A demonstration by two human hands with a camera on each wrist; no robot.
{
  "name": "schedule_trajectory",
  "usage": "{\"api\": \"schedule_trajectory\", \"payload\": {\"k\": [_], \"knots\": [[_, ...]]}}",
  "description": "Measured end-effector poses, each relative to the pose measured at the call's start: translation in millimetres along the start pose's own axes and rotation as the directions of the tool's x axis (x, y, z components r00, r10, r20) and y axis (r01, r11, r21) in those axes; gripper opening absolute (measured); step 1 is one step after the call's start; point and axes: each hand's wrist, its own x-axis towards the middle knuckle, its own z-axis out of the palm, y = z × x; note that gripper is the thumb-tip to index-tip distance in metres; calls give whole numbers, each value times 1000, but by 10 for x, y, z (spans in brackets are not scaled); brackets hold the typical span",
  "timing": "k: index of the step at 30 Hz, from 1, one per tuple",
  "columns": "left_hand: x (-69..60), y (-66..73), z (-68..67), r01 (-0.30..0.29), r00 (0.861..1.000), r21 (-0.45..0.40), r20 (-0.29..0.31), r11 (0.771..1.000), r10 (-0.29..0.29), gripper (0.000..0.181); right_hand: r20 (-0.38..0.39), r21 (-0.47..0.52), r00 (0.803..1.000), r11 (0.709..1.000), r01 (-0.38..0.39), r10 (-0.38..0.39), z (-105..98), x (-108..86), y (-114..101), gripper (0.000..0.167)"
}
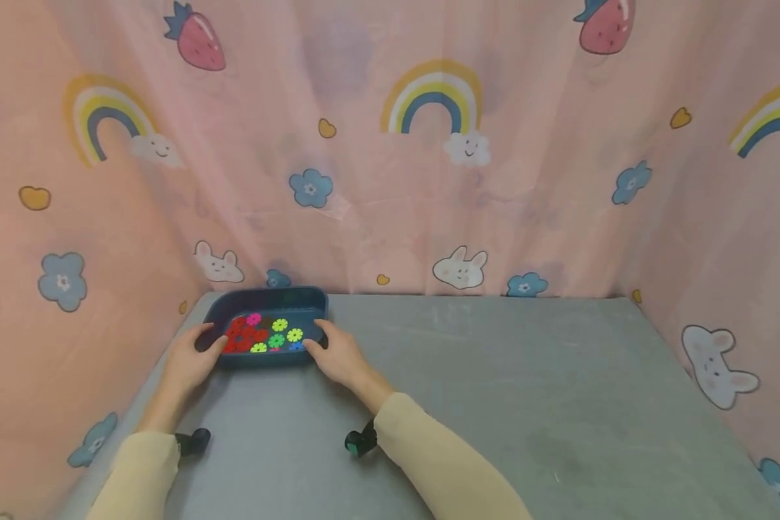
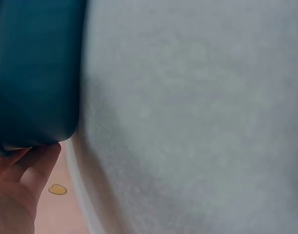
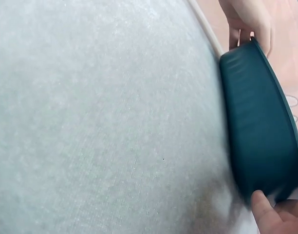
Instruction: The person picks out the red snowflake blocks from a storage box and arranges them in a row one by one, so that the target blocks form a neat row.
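Observation:
A dark teal rectangular tray (image 1: 266, 360) with rounded corners sits at the table's far left. Inside lie several flower-shaped plastic discs: red ones (image 1: 240, 336) bunched on the left, with yellow-green (image 1: 279, 325), green (image 1: 276, 341), pink (image 1: 253, 318) and blue ones around. My left hand (image 1: 191, 359) grips the tray's left end, thumb at the rim; the left wrist view shows its fingers against the outer wall (image 2: 39, 73). At the opposite end my right hand (image 1: 344, 355) holds the tray, its fingers on the outer side in the right wrist view. Both palms are partly hidden.
The grey table (image 1: 494, 404) stretches right and toward me. A pink patterned curtain (image 1: 390, 231) hangs along its back and both sides, close behind the tray. Dark wrist cameras (image 1: 362, 439) protrude inward from both sleeves.

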Motion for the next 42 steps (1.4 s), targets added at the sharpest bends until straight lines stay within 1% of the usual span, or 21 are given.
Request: {"api": "schedule_trajectory", "payload": {"k": [3, 7, 13, 18, 22, 27, 31, 33, 38, 42], "knots": [[-14, 60, 13, -1, 1000, -10, 9, 1000, 1, 57, -24, 18, 1000, 1000, 5, -5, -49, -39, 17, 54], [-39, 161, 17, -23, 1000, -41, 19, 999, 24, 57, -54, 21, 999, 1000, 6, -5, -149, -111, 34, 52], [-114, 258, 11, -44, 999, -59, 18, 997, 45, 56, -62, 37, 998, 999, -18, 20, -273, -222, 45, 54], [-169, 339, 21, -89, 996, -60, -1, 994, 89, 56, -81, 60, 996, 998, -19, 23, -373, -313, 67, 54], [-229, 438, 37, -128, 992, -71, -14, 989, 127, 53, -92, 68, 996, 998, -7, 14, -479, -416, 81, 54], [-304, 597, 98, -149, 989, -94, -30, 984, 147, 50, -109, 76, 994, 997, 5, 3, -626, -548, 123, 55], [-345, 692, 147, -192, 981, -130, -60, 973, 186, 46, -133, 82, 991, 997, 15, -4, -718, -643, 168, 54], [-370, 731, 176, -208, 978, -140, -56, 968, 202, 45, -138, 85, 990, 996, 11, 1, -761, -700, 199, 54], [-441, 794, 248, -225, 974, -159, -26, 961, 224, 43, -144, 99, 989, 995, -3, 17, -848, -850, 291, 55], [-506, 823, 300, -256, 967, -179, -27, 950, 255, 40, -151, 85, 988, 996, -13, 26, -894, -953, 359, 55]]}}
